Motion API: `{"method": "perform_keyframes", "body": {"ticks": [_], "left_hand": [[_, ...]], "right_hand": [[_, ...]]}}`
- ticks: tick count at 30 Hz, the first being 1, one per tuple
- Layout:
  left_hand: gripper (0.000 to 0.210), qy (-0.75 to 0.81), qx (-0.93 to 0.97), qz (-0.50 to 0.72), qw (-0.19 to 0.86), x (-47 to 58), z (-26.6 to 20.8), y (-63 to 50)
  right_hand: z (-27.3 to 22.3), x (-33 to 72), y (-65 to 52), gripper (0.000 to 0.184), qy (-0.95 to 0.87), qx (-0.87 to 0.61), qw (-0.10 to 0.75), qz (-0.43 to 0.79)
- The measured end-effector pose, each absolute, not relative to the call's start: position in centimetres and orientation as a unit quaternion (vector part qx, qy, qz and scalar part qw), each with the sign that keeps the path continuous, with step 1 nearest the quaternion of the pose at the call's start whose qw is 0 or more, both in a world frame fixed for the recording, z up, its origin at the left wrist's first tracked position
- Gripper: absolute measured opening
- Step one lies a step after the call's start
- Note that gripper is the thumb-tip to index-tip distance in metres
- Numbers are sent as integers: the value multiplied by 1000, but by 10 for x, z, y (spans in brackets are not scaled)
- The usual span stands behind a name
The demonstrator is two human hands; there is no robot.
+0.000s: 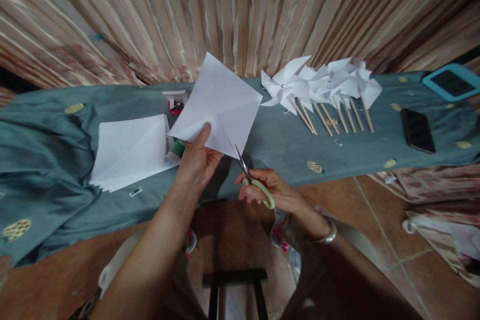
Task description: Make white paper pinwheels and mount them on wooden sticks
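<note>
A square sheet of white paper (221, 97) is held up over the table, one corner pointing toward me. My left hand (198, 160) grips its near left edge, thumb on top and fingers underneath. In my right hand (268, 190) is a pair of scissors (245, 172) with pale green handles. The blades meet the paper's near corner, one blade showing above the sheet. Left of my left hand lies a stack of white paper (129, 147). A small red and white box (176, 103) with shiny bits inside sits behind it, partly covered by the sheet.
Several white paper pinwheels (285, 82) on wooden sticks lie at the back right of the cloth-covered table (285, 140). Farther right are a black phone (418, 131) and a blue-framed tablet (452, 82). A pleated curtain (225, 15) hangs behind. A dark stool (234, 278) is below.
</note>
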State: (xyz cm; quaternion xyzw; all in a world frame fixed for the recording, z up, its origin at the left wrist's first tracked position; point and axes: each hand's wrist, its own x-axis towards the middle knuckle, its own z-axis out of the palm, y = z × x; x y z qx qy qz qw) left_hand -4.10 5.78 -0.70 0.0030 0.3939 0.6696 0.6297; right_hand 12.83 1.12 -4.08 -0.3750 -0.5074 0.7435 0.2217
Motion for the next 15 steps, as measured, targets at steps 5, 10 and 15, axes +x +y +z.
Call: {"method": "perform_keyframes", "body": {"ticks": [5,10,15], "left_hand": [[26,396,5,671,627,-42,-7,58],[34,392,16,674,626,-42,-10,58],[31,404,25,672,620,-41,-12,57]], "right_hand": [[-42,131,12,50,-515,-392,218,731],[-40,132,13,50,-540,-407,219,704],[-41,130,12,44,-538,-417,221,699]]}}
